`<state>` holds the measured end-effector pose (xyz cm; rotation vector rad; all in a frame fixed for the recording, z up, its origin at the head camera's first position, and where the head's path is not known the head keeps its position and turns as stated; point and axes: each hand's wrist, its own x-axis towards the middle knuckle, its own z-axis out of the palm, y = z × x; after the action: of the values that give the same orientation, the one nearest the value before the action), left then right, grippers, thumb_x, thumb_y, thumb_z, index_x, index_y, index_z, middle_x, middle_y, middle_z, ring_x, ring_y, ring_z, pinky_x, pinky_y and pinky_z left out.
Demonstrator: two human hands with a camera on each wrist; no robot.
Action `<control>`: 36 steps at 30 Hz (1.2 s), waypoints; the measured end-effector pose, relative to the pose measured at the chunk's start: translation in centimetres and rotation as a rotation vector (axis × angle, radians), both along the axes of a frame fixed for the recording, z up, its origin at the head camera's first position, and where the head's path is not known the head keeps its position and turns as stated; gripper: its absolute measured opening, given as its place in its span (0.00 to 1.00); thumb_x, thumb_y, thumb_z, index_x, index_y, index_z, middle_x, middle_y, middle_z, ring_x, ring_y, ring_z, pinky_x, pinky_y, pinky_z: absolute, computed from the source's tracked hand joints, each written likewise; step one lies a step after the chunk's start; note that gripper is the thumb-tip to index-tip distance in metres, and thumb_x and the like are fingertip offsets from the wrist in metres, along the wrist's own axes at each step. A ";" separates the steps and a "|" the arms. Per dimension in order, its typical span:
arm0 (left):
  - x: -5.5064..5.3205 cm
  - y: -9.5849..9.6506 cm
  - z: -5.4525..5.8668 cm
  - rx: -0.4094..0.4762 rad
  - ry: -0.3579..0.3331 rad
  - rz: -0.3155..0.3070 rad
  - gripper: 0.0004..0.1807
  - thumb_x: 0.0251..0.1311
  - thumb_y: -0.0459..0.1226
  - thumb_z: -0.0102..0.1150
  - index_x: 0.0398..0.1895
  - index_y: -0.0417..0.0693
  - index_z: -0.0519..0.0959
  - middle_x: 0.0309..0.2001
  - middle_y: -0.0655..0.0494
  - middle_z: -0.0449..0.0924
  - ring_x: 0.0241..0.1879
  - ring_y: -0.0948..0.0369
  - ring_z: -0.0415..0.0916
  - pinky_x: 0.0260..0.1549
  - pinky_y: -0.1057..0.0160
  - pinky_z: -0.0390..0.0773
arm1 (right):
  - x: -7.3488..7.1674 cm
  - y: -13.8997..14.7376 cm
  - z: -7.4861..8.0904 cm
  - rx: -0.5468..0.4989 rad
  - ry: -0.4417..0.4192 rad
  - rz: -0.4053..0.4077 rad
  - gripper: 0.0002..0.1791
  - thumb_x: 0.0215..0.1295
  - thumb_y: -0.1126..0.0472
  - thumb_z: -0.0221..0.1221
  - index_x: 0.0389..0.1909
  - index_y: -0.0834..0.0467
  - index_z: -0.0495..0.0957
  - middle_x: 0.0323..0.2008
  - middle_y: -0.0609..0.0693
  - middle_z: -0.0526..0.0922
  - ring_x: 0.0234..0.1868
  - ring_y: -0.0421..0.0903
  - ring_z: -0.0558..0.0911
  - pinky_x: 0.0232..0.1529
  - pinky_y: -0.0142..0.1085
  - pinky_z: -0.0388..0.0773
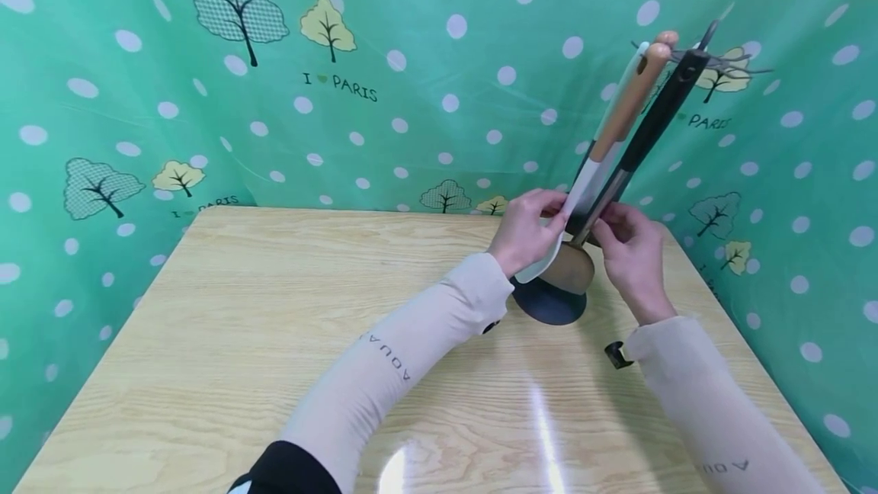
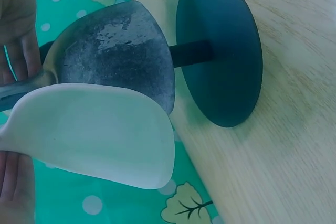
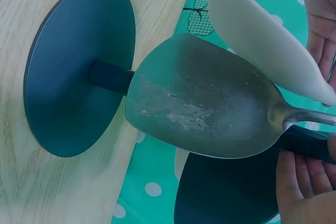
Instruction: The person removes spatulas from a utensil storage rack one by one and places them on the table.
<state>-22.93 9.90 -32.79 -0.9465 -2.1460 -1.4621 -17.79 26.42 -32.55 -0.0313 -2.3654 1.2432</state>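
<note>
A kitchen utensil stand with a round black base (image 1: 551, 303) bears several long-handled utensils near the table's far right corner. My left hand (image 1: 530, 227) pinches the pale neck of a white spatula (image 2: 94, 132) with a wooden handle (image 1: 629, 109). Beside it hangs a metal turner (image 3: 205, 100) with a black handle (image 1: 661, 113). On the right side, my right hand (image 1: 629, 250) curls its fingers close to the stand's pole, at the neck end of a black utensil (image 3: 226, 190). The fingers partly hide that neck.
A wooden table (image 1: 274, 311) lies beneath, and a green dotted cloth (image 1: 411, 97) stands behind it and at its sides. Thin metal hooks (image 1: 734, 63) spread from the stand's top near the cloth.
</note>
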 end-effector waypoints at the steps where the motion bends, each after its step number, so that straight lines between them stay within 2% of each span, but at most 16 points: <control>1: 0.0 -0.1 0.0 0.001 0.002 0.002 0.10 0.60 0.29 0.60 0.45 0.37 0.81 0.39 0.50 0.81 0.38 0.64 0.80 0.42 0.80 0.73 | 0.0 -0.1 0.0 0.001 0.002 -0.001 0.19 0.69 0.50 0.54 0.53 0.58 0.75 0.45 0.50 0.79 0.41 0.41 0.78 0.39 0.25 0.74; 17: 0.1 -1.4 -0.1 0.024 -0.011 0.003 0.11 0.60 0.30 0.60 0.46 0.38 0.81 0.40 0.50 0.82 0.39 0.64 0.80 0.44 0.78 0.73 | 0.0 -1.6 -0.6 -0.027 0.080 -0.002 0.16 0.68 0.55 0.56 0.52 0.58 0.76 0.43 0.51 0.82 0.37 0.38 0.80 0.37 0.23 0.75; 27: 0.3 -2.2 -0.2 0.028 -0.006 0.005 0.11 0.61 0.29 0.59 0.46 0.38 0.81 0.39 0.51 0.81 0.39 0.66 0.79 0.43 0.79 0.73 | -0.1 -2.4 -1.0 -0.039 0.097 0.036 0.16 0.69 0.61 0.55 0.55 0.61 0.75 0.43 0.54 0.81 0.38 0.39 0.81 0.40 0.22 0.77; 32: 0.3 -2.6 -0.3 0.039 0.013 0.005 0.10 0.60 0.29 0.59 0.45 0.38 0.81 0.38 0.51 0.81 0.38 0.65 0.79 0.43 0.78 0.74 | -0.2 -2.8 -1.2 -0.076 0.118 0.076 0.15 0.68 0.62 0.55 0.54 0.60 0.76 0.42 0.54 0.81 0.37 0.40 0.82 0.40 0.25 0.79; 36: 0.3 -2.9 -0.3 0.038 0.000 0.007 0.11 0.61 0.29 0.59 0.46 0.38 0.81 0.39 0.51 0.81 0.39 0.65 0.79 0.43 0.78 0.73 | -0.1 -3.1 -1.3 -0.093 0.133 0.093 0.15 0.68 0.63 0.55 0.54 0.60 0.76 0.43 0.54 0.81 0.38 0.39 0.82 0.41 0.25 0.79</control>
<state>-22.62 6.98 -33.04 -0.9249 -2.1112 -1.4942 -17.86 23.27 -33.90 0.1287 -2.2163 1.3551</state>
